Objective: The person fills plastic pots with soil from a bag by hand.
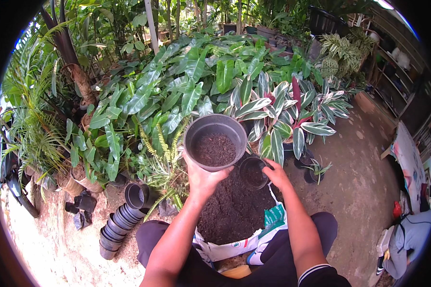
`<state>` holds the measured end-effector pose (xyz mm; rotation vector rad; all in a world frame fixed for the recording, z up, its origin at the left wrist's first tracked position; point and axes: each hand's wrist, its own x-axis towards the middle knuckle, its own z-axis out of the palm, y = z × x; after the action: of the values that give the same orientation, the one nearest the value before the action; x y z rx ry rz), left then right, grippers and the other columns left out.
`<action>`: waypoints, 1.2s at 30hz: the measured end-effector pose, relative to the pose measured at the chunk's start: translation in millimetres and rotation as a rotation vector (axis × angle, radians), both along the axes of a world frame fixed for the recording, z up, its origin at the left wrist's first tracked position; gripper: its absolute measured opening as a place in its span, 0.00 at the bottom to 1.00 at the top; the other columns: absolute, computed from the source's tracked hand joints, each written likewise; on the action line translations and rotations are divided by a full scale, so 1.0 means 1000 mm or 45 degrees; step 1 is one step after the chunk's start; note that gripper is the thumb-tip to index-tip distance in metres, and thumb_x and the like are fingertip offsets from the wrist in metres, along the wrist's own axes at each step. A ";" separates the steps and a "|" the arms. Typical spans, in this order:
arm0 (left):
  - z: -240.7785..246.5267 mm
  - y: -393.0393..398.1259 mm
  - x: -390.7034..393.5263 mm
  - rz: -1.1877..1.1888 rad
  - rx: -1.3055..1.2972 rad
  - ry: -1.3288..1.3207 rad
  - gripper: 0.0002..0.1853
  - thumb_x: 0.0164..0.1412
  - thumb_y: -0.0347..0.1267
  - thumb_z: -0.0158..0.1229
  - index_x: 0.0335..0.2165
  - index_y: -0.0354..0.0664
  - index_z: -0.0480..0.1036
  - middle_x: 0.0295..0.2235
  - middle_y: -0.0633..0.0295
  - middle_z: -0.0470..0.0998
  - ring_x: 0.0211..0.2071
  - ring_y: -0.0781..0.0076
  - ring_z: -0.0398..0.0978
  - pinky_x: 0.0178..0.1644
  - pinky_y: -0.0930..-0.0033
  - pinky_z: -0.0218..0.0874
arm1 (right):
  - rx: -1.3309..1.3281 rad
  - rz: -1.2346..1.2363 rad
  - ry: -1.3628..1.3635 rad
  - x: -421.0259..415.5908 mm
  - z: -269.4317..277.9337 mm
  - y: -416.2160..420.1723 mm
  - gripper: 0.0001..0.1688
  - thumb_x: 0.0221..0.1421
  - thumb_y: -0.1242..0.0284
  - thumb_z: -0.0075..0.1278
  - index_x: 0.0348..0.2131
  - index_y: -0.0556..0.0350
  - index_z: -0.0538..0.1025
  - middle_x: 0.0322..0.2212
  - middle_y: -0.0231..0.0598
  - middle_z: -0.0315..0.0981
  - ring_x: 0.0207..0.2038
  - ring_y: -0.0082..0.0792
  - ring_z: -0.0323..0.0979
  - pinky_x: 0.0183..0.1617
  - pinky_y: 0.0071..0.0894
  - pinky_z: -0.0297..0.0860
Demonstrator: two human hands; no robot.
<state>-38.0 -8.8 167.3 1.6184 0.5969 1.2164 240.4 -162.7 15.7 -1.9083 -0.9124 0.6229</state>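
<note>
My left hand [204, 179] holds up a black plastic plant pot [215, 120], tilted so that its inside faces me. Dark soil [215, 149] covers the bottom of this pot. In my right hand [277, 175] is a smaller black pot [253, 173], gripped by its rim, with some soil inside. Both pots are above an opened white woven sack [233, 251] that lies between my legs. The sack is filled with dark potting soil [233, 211] and bears printed writing.
A leaning stack of nested black pots [120, 229] stands at the left, near black plastic bags [82, 204]. Large-leaved green plants [186, 79] and variegated plants [283, 107] spread ahead. A small potted plant [315, 171] sits right. Another person [411, 240] is low at the right edge.
</note>
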 end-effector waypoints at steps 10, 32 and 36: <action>-0.020 -0.020 0.005 -0.097 -0.015 0.096 0.65 0.31 0.39 0.81 0.64 0.33 0.49 0.57 0.49 0.65 0.61 0.56 0.65 0.68 0.53 0.53 | 0.395 -0.225 -0.226 -0.001 0.092 0.005 0.36 0.54 0.68 0.58 0.62 0.51 0.73 0.53 0.49 0.68 0.58 0.44 0.68 0.63 0.39 0.64; -0.047 -0.048 0.022 -0.336 -0.029 0.213 0.68 0.35 0.37 0.81 0.66 0.34 0.44 0.61 0.48 0.63 0.64 0.56 0.63 0.70 0.54 0.53 | 0.646 -0.055 -0.801 -0.052 0.227 -0.021 0.42 0.42 0.72 0.61 0.60 0.49 0.75 0.61 0.51 0.57 0.63 0.54 0.63 0.68 0.50 0.59; -0.039 -0.048 0.021 -0.336 -0.075 0.170 0.67 0.34 0.36 0.81 0.66 0.34 0.45 0.60 0.49 0.64 0.64 0.57 0.64 0.70 0.54 0.53 | 0.651 0.002 -0.792 -0.060 0.229 -0.019 0.43 0.39 0.74 0.62 0.60 0.47 0.76 0.61 0.52 0.57 0.63 0.55 0.62 0.69 0.50 0.59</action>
<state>-17.1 -56.9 128.1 1.6785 0.4793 0.8953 180.7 -181.3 244.7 -1.6341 -1.3072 -0.2259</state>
